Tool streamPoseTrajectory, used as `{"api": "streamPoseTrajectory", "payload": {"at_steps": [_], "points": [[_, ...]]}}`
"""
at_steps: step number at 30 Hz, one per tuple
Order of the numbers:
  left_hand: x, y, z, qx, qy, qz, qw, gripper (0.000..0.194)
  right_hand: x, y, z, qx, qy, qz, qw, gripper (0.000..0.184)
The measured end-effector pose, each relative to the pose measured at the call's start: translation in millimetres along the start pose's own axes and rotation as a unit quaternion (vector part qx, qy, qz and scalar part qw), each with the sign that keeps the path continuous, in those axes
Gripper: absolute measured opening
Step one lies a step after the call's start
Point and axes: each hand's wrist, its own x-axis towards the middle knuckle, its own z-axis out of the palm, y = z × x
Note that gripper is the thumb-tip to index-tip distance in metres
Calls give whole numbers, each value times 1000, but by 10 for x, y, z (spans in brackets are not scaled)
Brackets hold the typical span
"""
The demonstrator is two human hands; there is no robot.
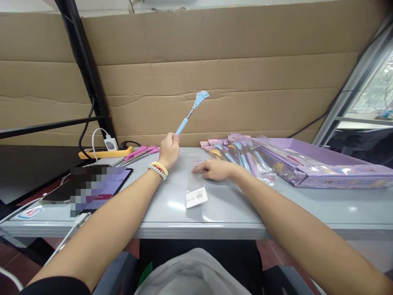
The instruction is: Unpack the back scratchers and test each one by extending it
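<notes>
My left hand is wrapped round the blue handle of a back scratcher. The scratcher tilts up and to the right, with a metal shaft and a light blue hand-shaped head. My right hand rests on the table at a clear plastic bag, index finger stretched out and the others partly curled. A small pink label beneath that fingertip is partly covered. Nearer the table's front edge, a white card with a barcode lies at the bag.
Several bagged back scratchers lie right of centre, beside a purple display box. On the left are pink back scratchers, an orange power strip, a tablet and white cables. Cardboard stands behind the table.
</notes>
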Motion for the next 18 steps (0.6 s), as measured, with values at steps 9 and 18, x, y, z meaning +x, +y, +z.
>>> {"api": "streamPoseTrajectory", "payload": {"at_steps": [9, 18], "points": [[-27, -6, -7, 44, -70, 43, 996, 31, -50, -61, -60, 45, 96, -2, 994, 51], [-96, 33, 14, 72, -175, 168, 967, 42, -15, 16, -125, 449, 239, -51, 859, 57]]}}
